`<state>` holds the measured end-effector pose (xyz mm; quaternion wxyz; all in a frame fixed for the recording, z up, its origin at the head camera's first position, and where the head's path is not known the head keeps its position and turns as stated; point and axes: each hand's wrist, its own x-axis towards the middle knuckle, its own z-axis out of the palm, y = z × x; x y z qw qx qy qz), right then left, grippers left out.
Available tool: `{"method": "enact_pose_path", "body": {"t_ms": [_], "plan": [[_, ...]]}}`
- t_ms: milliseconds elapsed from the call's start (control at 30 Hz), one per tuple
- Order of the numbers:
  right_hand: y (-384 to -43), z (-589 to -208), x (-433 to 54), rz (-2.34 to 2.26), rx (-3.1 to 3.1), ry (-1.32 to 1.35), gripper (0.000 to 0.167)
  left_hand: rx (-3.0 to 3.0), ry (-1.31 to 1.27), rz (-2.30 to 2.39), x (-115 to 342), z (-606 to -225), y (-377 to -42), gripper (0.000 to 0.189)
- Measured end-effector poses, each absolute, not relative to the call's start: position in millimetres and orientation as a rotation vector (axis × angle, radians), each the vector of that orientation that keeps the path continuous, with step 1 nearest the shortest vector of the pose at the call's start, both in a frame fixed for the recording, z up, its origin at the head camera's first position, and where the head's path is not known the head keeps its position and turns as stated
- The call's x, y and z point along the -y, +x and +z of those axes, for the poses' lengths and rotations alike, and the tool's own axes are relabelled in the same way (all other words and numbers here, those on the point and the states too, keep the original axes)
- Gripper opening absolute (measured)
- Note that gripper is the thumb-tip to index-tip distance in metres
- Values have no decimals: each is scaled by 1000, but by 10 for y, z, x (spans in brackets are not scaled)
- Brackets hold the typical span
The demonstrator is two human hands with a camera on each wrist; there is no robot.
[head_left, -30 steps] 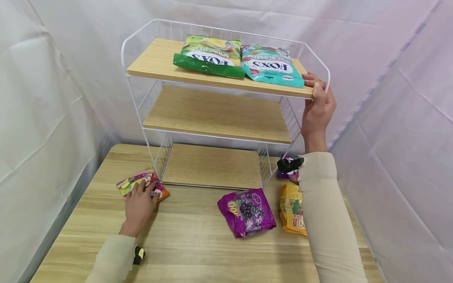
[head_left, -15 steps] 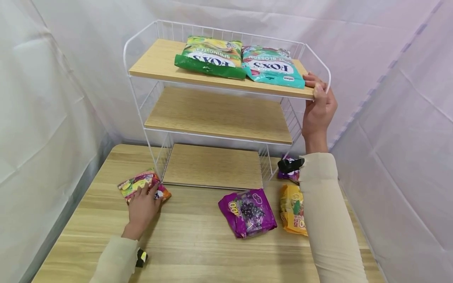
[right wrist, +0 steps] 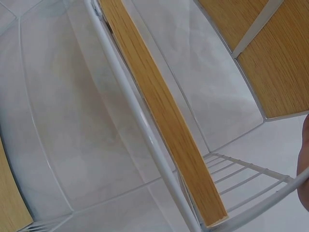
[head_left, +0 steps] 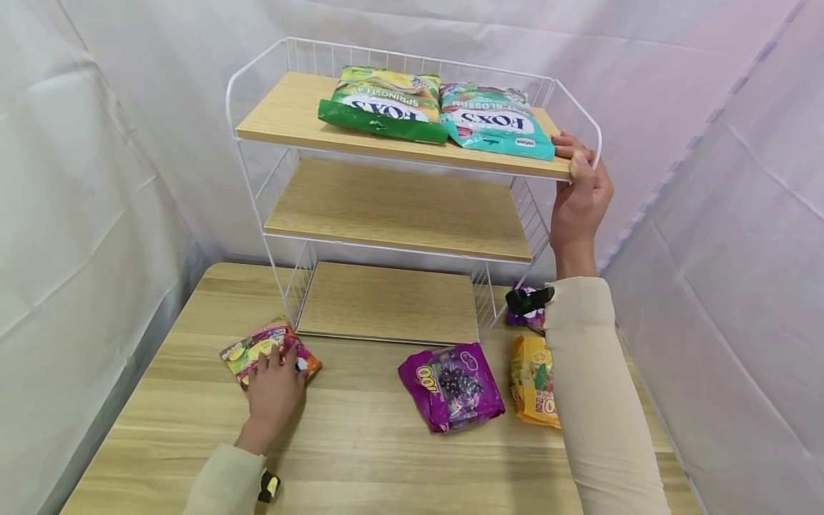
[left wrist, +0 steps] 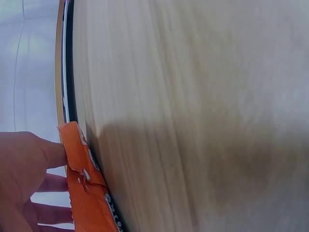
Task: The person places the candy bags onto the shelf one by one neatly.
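My left hand (head_left: 275,390) lies over a red and orange candy bag (head_left: 260,345) on the table, left of the rack. In the left wrist view the thumb touches the orange end of the bag (left wrist: 89,193), and the other fingers reach out fairly straight beside it. Part of the bag is hidden under the hand. My right hand (head_left: 582,197) grips the front right corner of the top board of a white wire shelf rack (head_left: 399,204), thumb in front and fingers over the board. The right wrist view catches only the hand's edge.
A green candy bag (head_left: 383,107) and a teal one (head_left: 496,121) lie on the top shelf. On the table are a purple grape candy bag (head_left: 453,386), a yellow bag (head_left: 533,379) and a small purple bag (head_left: 524,311), the last two partly behind my right arm.
My left hand and the candy bag under it have shifted a little to the right and toward me. The right hand has kept its place on the shelf corner.
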<state>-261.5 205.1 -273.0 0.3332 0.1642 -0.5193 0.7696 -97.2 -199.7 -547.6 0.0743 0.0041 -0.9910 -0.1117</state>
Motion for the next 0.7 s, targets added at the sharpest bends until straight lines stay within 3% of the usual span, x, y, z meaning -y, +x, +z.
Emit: {"method": "enact_pose_path", "body": {"t_ms": [700], "plan": [[-2622, -2727, -2056, 2048, 1307, 439, 26, 2977, 122, -251, 1567, -5474, -693, 51]]}}
